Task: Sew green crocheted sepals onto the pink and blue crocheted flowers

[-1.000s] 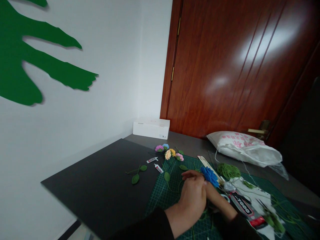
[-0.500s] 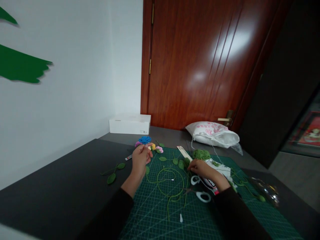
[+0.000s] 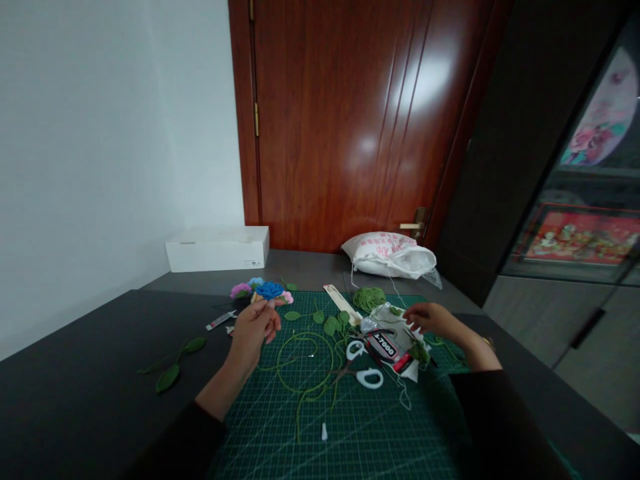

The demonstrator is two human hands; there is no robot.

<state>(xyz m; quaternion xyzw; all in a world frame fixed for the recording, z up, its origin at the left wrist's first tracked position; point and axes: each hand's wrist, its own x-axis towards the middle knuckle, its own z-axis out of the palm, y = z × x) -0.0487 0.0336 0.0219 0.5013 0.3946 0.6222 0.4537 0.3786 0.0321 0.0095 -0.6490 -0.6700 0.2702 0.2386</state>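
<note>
There's the brown door (image 3: 340, 133) straight ahead, the dark table (image 3: 100, 367) before it, and on that the green gridded mat (image 3: 280, 433). Out to the right goes my right hand (image 3: 435, 319), fingers curled loosely and apart, nothing visible between them. Over on the left, my left hand (image 3: 254, 323) has thumb and fingers pressed together in a pinch. Below my right fingers is the white paper (image 3: 411, 375); whether they touch it, I can't tell. On it sits the packet (image 3: 384, 347), long axis slanting from far left to near right, much nearer my right hand. Between my hands lie the scissors (image 3: 359, 377), handles right, blades left. And here's the blue flower (image 3: 270, 289), right at my left fingertips, just beyond them, well apart from my right hand; its stem is hidden, so its axis I can't call. Smaller yet, the pink flower (image 3: 287, 297) shows just beside it.
</note>
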